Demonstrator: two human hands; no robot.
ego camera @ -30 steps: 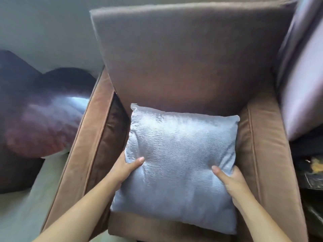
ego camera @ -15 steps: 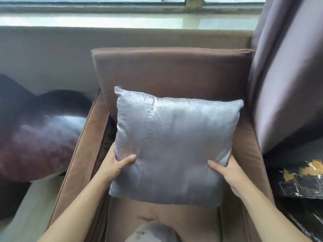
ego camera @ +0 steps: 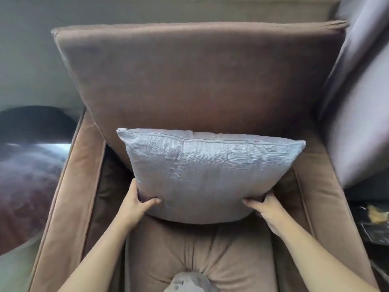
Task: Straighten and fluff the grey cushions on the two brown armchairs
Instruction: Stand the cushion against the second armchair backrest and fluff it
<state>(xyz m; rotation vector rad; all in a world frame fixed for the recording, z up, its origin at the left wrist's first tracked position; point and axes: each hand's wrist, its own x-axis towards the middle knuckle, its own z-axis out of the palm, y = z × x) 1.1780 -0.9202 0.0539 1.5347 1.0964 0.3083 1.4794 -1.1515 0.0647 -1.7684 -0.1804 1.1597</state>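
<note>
Both hands, left hand (ego camera: 134, 204) and right hand (ego camera: 264, 207), grip the grey cushion (ego camera: 210, 173) at its near lower corners, propping it upright against the armchair (ego camera: 189, 81) backrest.

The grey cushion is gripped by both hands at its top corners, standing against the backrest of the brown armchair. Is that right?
Not quite. In the head view the left hand and right hand grip the grey cushion at its bottom corners, not the top ones. It does stand against the backrest of the brown armchair.
</note>
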